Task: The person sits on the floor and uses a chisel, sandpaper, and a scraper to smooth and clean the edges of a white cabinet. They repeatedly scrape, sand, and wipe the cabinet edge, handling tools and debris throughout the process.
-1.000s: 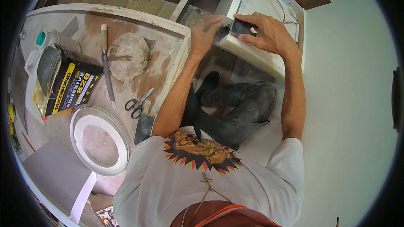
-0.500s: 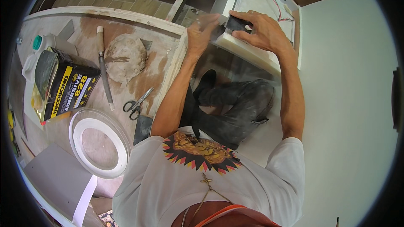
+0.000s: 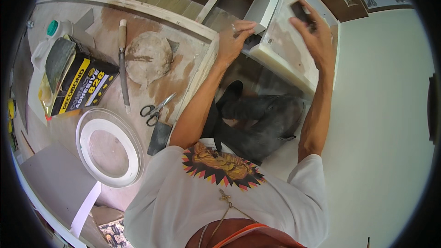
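My right hand (image 3: 317, 32) is closed around a dark rectangular block (image 3: 302, 12), raised over the inside of an open white box-like cabinet (image 3: 287, 32). Its thumb lies along one side of the block and the fingers along the other. My left hand (image 3: 233, 41) is at the near left corner of the cabinet, beside the end of its white side panel (image 3: 267, 2). Thumb and fingertips there are pressed together; whatever is between them is too small to make out. A pale, thick front edge (image 3: 287, 67) of the cabinet runs below my right hand.
Left of me, a dusty board holds scissors (image 3: 156, 109), a long wooden-handled tool (image 3: 123, 64), a lumpy plaster-like mass (image 3: 149, 59), an adhesive can (image 3: 82, 82), a jug (image 3: 69, 41), a white ring (image 3: 110, 151) and a dark flat piece (image 3: 160, 138). A pale wall (image 3: 376, 110) stands right.
My right hand has lifted the dark block off the cabinet's near corner and moved it right and away. My left hand stays near that corner. The whole view has shifted slightly.
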The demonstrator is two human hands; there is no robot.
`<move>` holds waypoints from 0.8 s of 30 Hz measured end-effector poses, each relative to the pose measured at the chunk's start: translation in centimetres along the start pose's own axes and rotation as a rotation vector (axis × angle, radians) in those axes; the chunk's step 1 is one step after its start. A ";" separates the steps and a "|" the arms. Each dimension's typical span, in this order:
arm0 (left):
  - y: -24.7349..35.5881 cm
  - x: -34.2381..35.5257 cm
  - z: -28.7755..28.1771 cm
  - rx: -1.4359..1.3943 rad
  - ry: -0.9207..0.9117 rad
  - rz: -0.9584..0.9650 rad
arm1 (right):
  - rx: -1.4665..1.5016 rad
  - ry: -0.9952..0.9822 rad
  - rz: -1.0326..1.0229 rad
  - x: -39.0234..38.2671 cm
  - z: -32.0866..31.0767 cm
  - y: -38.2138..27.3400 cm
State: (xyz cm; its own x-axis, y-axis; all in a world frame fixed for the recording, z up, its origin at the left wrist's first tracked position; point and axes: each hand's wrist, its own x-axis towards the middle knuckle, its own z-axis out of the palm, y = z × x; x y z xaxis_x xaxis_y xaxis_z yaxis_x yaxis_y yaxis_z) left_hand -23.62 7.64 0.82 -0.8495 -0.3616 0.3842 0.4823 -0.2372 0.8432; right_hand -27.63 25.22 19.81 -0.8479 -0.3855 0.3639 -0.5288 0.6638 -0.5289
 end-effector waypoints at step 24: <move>15.3 -17.0 -10.7 0.614 0.153 -0.290 | 1.000 -0.225 0.130 -13.9 22.3 -11.5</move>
State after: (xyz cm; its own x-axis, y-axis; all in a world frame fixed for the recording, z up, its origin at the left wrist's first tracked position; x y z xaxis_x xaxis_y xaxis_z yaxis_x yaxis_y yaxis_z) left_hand 0.50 0.48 3.17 -0.8641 -0.4948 0.0921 -0.0061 0.1932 0.9811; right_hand -10.63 8.62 3.71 -0.8338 -0.5281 0.1607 -0.1347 -0.0878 -0.9870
